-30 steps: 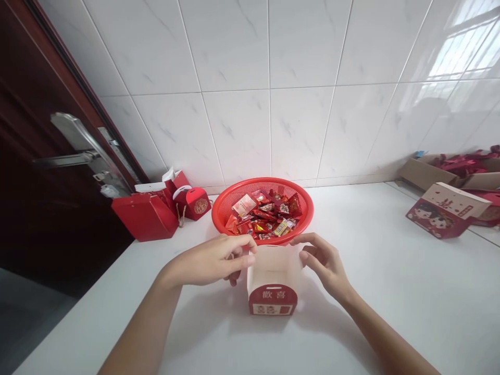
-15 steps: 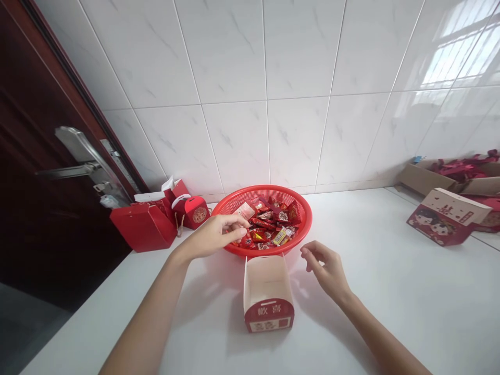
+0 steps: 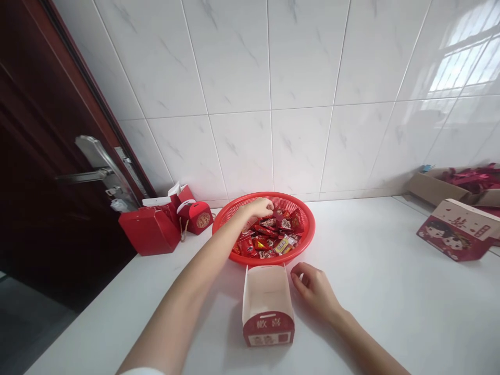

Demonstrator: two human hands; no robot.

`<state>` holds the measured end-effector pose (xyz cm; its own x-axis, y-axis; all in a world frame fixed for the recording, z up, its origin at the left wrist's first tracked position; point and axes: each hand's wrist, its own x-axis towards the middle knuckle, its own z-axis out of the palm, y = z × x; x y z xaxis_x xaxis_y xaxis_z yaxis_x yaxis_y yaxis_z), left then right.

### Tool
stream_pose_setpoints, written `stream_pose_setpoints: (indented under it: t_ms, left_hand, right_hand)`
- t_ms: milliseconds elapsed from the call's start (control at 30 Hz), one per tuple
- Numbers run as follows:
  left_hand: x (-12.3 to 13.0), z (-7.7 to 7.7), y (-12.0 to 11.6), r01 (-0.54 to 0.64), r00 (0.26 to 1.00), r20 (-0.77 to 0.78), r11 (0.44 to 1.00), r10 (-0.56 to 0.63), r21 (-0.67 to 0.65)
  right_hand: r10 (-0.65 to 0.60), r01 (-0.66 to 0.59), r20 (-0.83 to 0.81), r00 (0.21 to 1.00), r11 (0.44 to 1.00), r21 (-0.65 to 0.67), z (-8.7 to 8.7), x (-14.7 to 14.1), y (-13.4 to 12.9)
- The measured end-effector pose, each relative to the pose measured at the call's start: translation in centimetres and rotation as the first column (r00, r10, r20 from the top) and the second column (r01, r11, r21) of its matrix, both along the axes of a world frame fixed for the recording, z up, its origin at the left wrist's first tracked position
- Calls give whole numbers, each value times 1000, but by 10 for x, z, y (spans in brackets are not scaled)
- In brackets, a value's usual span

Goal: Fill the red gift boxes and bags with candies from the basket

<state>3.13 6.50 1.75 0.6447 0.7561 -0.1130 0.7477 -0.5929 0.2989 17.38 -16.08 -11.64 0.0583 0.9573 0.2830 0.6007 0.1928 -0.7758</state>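
A red plastic basket (image 3: 310, 229) holds a heap of red-wrapped candies (image 3: 269, 239), one yellowish packet (image 3: 284, 245) among them. Over the far part of the heap is my left hand (image 3: 258, 208), its fingers bent downward and closed; what they hold, if anything, is hidden. In front of the basket stands an open-topped cardboard box (image 3: 269, 325), cream inside and dark red on its near end, with nothing visible inside. My right hand (image 3: 316, 289) rests on the table at the box's right side, fingers curled in with nothing visible in them.
Red gift boxes (image 3: 150, 232) stand at the left by a dark door (image 3: 42, 130). On the right are a printed box (image 3: 455, 232) and a cardboard carton (image 3: 435, 186) with dark red ribbon-like pieces. A tiled wall (image 3: 242, 151) backs the white table (image 3: 363, 250).
My left hand has reached farther in over the candies, away from me and rightward. My right hand has come down closer to the box's right side. The view has shifted slightly.
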Motion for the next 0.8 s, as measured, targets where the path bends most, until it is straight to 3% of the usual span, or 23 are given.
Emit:
stream_pose_setpoints:
  t_ms: [167, 300, 533, 800]
  left_hand:
    - [30, -15, 4, 105, 993, -61, 994, -103, 28]
    - [38, -23, -2, 119, 989, -92, 993, -116, 26]
    - [42, -24, -5, 94, 975, -206, 995, -82, 46]
    - [43, -20, 3, 71, 975, -204, 991, -92, -110]
  right_hand:
    - [-25, 25, -4, 1000, 999, -28, 2, -8, -4]
    - [-44, 44, -7, 999, 998, -37, 5, -11, -4]
    - [-7, 7, 0, 1000, 999, -43, -1, -7, 3]
    - [-23, 22, -37, 999, 999, -40, -7, -7, 7]
